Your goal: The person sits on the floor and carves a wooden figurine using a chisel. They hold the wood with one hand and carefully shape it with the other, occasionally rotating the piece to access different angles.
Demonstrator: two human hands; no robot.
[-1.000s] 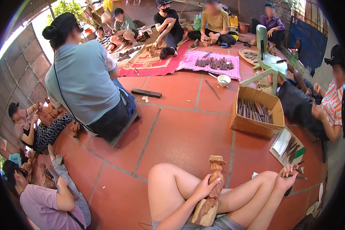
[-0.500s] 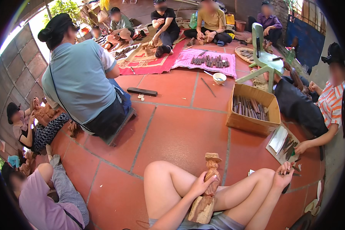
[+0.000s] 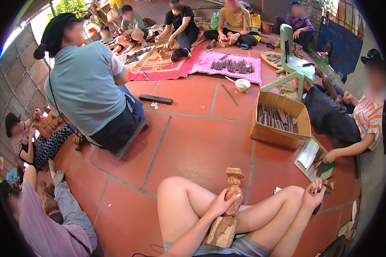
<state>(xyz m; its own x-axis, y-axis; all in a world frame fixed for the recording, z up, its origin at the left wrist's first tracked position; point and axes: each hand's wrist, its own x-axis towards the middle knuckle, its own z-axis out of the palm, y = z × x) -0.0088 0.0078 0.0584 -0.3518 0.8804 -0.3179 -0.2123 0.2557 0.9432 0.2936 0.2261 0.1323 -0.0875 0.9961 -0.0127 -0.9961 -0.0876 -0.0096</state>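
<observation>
From the head view, a rough-hewn wooden figure [image 3: 230, 205] on a chunky bark-edged base stands upright between the person's knees, the left hand [image 3: 222, 203] wrapped around its middle. The right hand [image 3: 314, 195] rests on the right knee, seemingly pinching a thin dark tool. Beyond, on terracotta tiles, sits a brown cardboard box [image 3: 280, 121] of chisels.

Red tiled floor [image 3: 201, 141], crowded with work things.
Open cardboard box [image 3: 279, 121] of carving tools to the right; purple cloth [image 3: 227, 68] with more tools beyond it, white bowl [image 3: 242, 84] at its edge; red patterned mat [image 3: 167, 64] alongside; dark flat bar [image 3: 155, 99] near centre.
</observation>
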